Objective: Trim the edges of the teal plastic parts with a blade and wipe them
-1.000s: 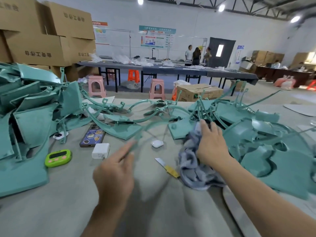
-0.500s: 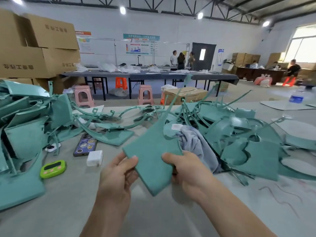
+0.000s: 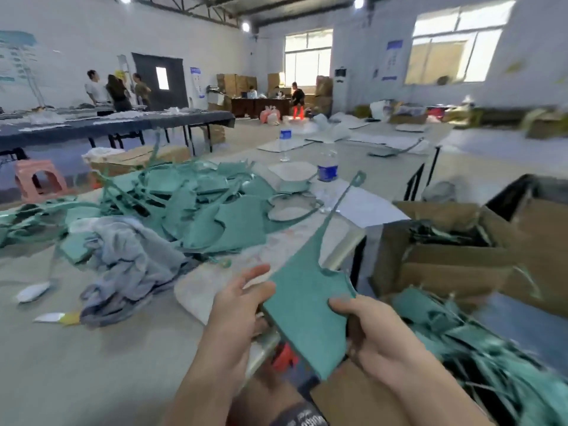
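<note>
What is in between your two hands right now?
The teal part lies between them, as the head view shows. The left hand holds its left edge, and the right hand pinches its right edge.

Near left: bare bench (image 3: 92,364) surface, open to a hand from the person's side.
Small obstacle: blade (image 3: 58,317) lying flat just beside the cloth's near edge.
Middle: heaped grey cloth (image 3: 132,265) blocks the way, touching the pile behind.
Far: pile of teal parts (image 3: 209,210) fills the bench from the left edge across.
Right strip: bare bench beside the pile, bottle (image 3: 327,170) at its far end.
Corner: held teal part (image 3: 307,309) between both hands, its thin stem slanting up over the edge.
Off bench: open cardboard box (image 3: 445,262) and a heap of trimmed parts (image 3: 491,348).
</note>
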